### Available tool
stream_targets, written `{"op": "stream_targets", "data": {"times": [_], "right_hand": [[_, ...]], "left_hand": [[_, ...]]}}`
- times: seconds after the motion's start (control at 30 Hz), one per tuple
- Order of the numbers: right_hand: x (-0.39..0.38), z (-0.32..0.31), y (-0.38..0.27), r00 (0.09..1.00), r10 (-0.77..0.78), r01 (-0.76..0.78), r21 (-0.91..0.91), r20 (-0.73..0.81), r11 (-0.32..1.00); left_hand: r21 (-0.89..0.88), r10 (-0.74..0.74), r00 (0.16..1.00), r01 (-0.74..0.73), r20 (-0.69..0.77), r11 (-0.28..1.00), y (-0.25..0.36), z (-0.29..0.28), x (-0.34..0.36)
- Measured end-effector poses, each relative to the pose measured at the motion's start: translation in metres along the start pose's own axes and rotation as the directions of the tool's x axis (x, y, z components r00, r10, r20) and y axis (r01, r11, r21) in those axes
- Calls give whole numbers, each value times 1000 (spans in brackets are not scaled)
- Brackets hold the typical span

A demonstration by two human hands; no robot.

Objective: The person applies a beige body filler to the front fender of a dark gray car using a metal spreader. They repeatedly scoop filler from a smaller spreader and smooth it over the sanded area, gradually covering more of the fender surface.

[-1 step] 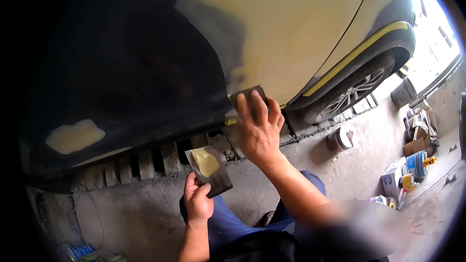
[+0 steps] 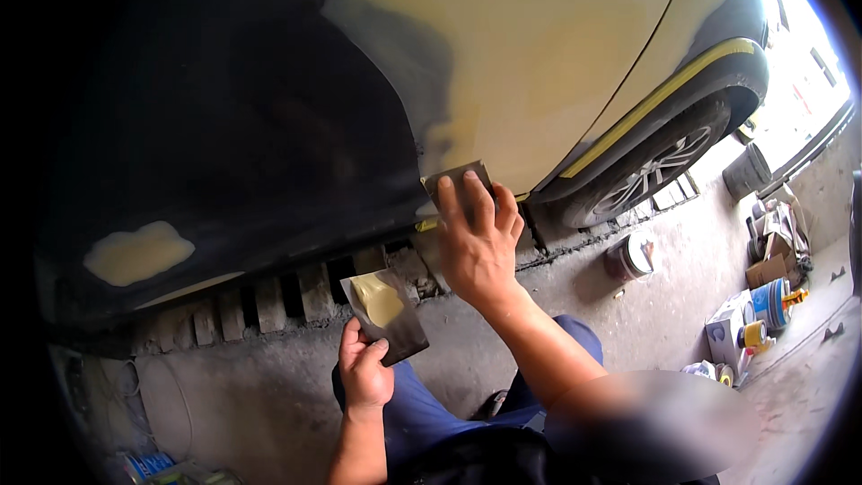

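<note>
My right hand (image 2: 480, 247) is closed on a dark, flat putty spreader (image 2: 461, 181), fingers spread over its back. The spreader lies against the lower edge of the car's door panel (image 2: 521, 90), which is coated in pale yellow filler, near the border with the dark paint. Lower and to the left, my left hand (image 2: 366, 373) pinches a dark rectangular plate (image 2: 406, 332) by its near left corner. A smooth mound of cream-yellow putty (image 2: 377, 299) sits on that plate. Another filler patch (image 2: 141, 253) shows on the dark panel at the left.
Yellow masking tape (image 2: 660, 108) edges the arch above the wheel (image 2: 655, 162). On the concrete floor stand a tub (image 2: 631, 257), a dark bucket (image 2: 747, 171), a blue can (image 2: 769, 304) and a white box (image 2: 729, 328). Slatted blocks (image 2: 314, 295) line the ground beneath the car.
</note>
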State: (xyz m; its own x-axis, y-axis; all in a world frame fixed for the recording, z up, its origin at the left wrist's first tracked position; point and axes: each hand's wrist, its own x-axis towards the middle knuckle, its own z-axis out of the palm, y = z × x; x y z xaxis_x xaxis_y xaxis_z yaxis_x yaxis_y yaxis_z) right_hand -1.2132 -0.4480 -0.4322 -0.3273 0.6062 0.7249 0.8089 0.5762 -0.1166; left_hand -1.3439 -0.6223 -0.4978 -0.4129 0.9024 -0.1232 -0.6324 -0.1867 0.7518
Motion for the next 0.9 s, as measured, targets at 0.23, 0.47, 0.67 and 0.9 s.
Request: {"op": "stream_targets", "data": {"times": [0.23, 0.47, 0.67, 0.9], "right_hand": [[-15, -7, 1, 990, 64, -71, 52, 125, 996], [30, -32, -18, 999, 47, -47, 65, -9, 997], [4, -4, -28, 998, 46, -49, 47, 51, 998], [4, -32, -22, 990, 97, -106, 88, 99, 990]], "left_hand": [[-19, 2, 1000, -2, 0, 1000, 2, 2, 1], [-37, 2, 1000, -2, -12, 999, -8, -7, -2], [-9, -14, 1000, 13, -26, 1000, -4, -12, 1], [-1, -19, 998, 19, -54, 1000, 3, -14, 1]]}}
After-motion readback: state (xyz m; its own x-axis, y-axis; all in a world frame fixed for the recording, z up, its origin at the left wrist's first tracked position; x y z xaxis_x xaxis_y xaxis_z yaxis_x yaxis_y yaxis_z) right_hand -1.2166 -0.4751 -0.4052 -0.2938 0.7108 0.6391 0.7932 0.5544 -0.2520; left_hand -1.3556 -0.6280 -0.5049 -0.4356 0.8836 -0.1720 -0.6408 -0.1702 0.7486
